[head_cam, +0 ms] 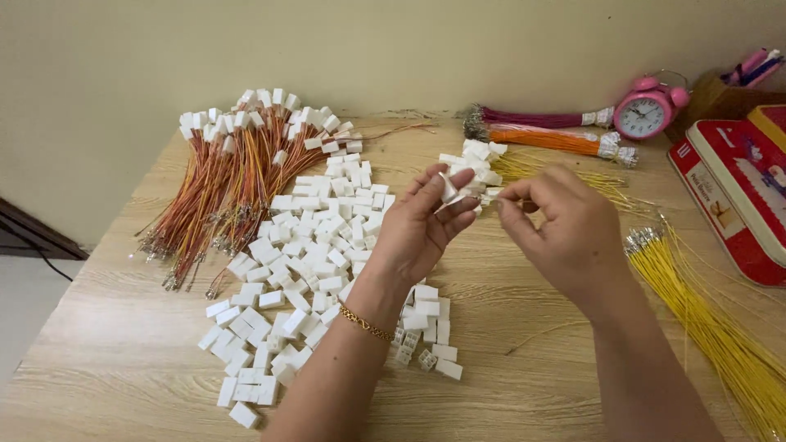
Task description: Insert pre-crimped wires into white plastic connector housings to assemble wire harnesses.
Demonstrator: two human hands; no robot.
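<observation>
My left hand is raised over the wooden table and pinches a small white plastic connector housing between thumb and fingertips. My right hand is close beside it, fingers pinched on a thin wire end that points at the connector; the wire itself is hard to make out. Below my left hand lies a large heap of loose white connector housings. A gold bracelet circles my left wrist.
Finished wire harnesses with white plugs lie fanned at the back left. Yellow wires run along the right side, with orange and magenta bundles at the back. A pink alarm clock and a red tin box stand at the back right.
</observation>
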